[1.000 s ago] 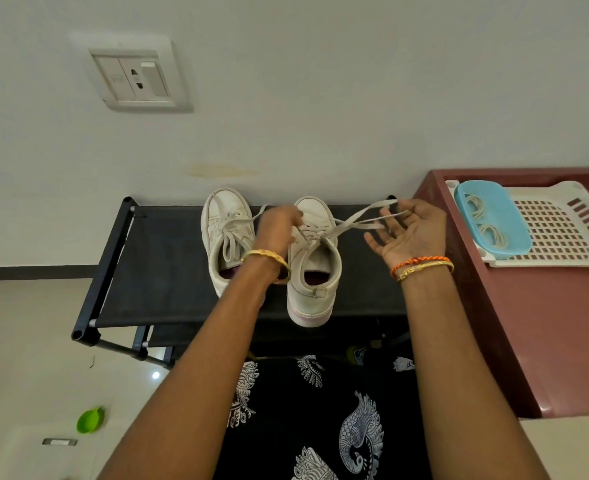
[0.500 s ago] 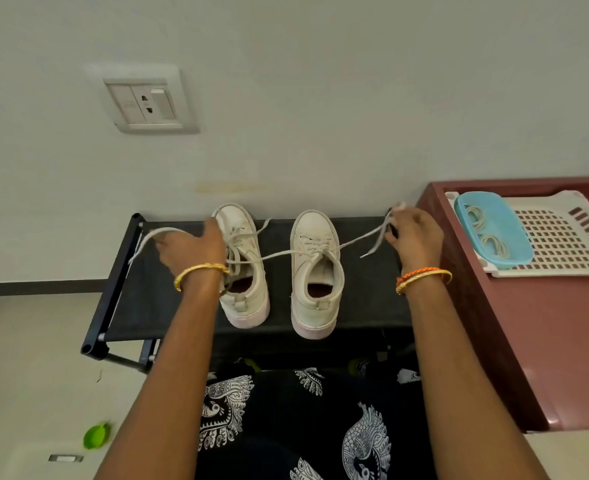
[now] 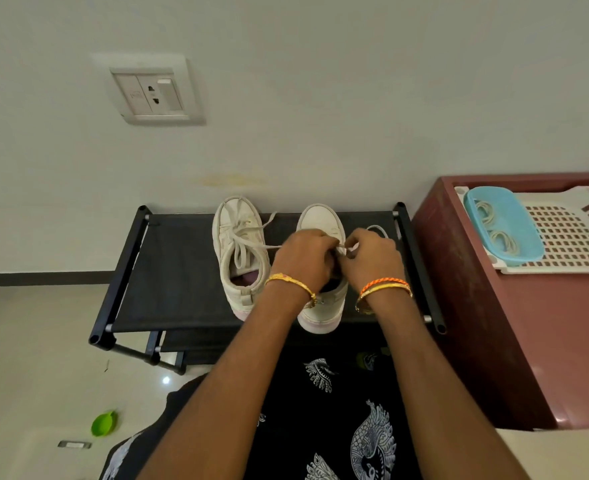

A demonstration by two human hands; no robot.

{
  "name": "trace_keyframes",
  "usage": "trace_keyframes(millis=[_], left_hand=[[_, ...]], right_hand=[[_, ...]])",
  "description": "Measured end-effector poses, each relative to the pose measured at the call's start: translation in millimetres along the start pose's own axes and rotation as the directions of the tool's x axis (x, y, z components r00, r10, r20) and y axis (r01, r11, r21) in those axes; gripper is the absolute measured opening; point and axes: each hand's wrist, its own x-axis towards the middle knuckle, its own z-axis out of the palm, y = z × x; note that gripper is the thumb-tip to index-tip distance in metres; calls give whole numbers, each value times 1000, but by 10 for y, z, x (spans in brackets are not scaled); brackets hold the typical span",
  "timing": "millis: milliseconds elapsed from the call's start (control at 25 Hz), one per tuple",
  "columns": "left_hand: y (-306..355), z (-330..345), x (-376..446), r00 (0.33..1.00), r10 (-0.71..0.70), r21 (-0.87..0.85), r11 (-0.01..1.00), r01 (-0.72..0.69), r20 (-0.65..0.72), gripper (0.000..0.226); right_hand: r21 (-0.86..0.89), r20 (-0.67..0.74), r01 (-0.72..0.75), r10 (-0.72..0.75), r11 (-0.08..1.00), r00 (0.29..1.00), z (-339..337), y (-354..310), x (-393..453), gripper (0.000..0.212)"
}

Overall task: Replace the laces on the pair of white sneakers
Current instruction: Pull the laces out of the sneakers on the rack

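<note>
- Here, both hands meet over the right sneaker (image 3: pixel 322 221) at the centre of the frame; it stands heel toward the camera on the black fabric shoe rack (image 3: pixel 182 271)
- The left hand (image 3: pixel 303 256) has its fingers curled and pinching the lace (image 3: pixel 342 250) over the tongue; the right hand (image 3: pixel 372 256) pinches the same lace just beside it, fingertips nearly touching
- A loop of that lace (image 3: pixel 378 230) arcs out to the right of the right hand, and a strand runs left toward the left sneaker (image 3: pixel 239 244), which looks laced with loose ends
- Risk: with two pinches so close, a slack grip could let the lace slip, and any knot or crossing being formed would likely come undone
- Risk: the strand stretched left lies near the other shoe's loose laces, so a pull might snag them or drag that shoe along the rack
- Risk: the right sneaker's heel overhangs the rack's near edge; a hard tug toward the camera could tip it off
- More laces (image 3: pixel 494 226) sit coiled in the blue tray (image 3: pixel 504 202) on the white basket (image 3: pixel 570 233), right of frame, well apart from the hands
</note>
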Motion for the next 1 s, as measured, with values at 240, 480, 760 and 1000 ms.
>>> trace_keyframes(millis=[240, 480, 760, 1000], left_hand=[[90, 60, 145, 996, -94, 63, 994, 94, -2, 28], [98, 81, 149, 996, -83, 121, 989, 80, 19, 26], [123, 59, 83, 989, -138, 55, 989, 140, -46, 20], [-90, 159, 45, 778, -618, -681, 617, 394, -110, 7]], right_hand=[[182, 35, -43, 37, 982, 999, -103, 63, 70, 13], [229, 164, -91, 54, 969, 985, -177, 119, 198, 16], [296, 56, -95, 82, 950, 995, -6, 127, 155, 19], [258, -29, -62, 72, 964, 997, 69, 78, 42, 19]])
